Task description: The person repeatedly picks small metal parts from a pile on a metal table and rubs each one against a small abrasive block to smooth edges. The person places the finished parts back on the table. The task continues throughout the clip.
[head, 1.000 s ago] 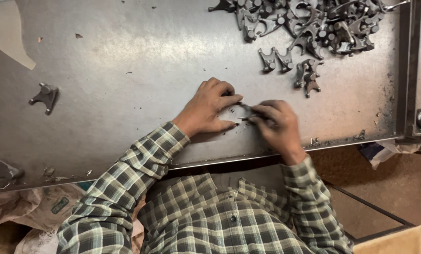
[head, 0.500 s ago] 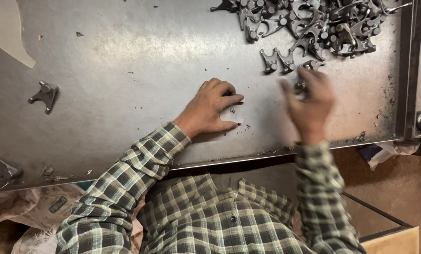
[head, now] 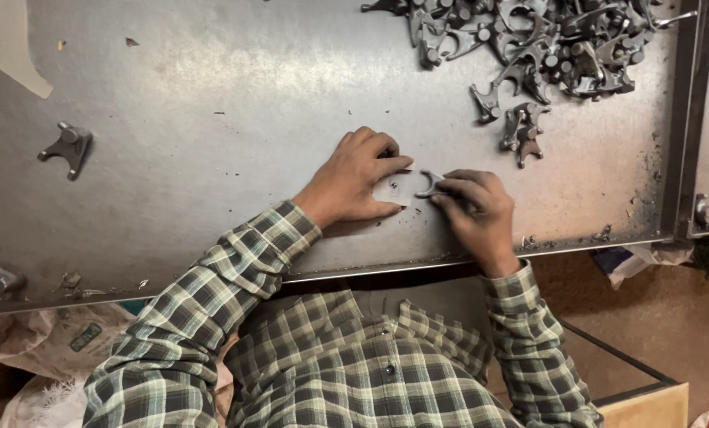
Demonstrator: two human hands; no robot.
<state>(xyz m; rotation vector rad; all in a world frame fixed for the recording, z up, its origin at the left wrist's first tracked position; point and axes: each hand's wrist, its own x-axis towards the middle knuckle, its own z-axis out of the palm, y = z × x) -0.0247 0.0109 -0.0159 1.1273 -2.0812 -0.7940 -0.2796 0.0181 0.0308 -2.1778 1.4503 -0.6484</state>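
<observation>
Steel counter (head: 212, 119) viewed from above. Near its front edge, the left hand (head: 354, 178) rests palm-down, fingers curled, thumb and forefinger pinning a small pale plate (head: 394, 190). Just right of the plate, the right hand (head: 473, 210) pinches a dark forked metal part (head: 430, 184). A heap of similar parts (head: 545, 40) lies beyond; a crumpled pale sack (head: 45, 341) sits below the counter.

A heap of dark forked metal parts (head: 545, 43) is lying at one o'clock on the steel table (head: 212, 103); a lone part (head: 67, 147) is sitting at nine o'clock; crumpled sacking (head: 45, 341) is showing at seven o'clock.
</observation>
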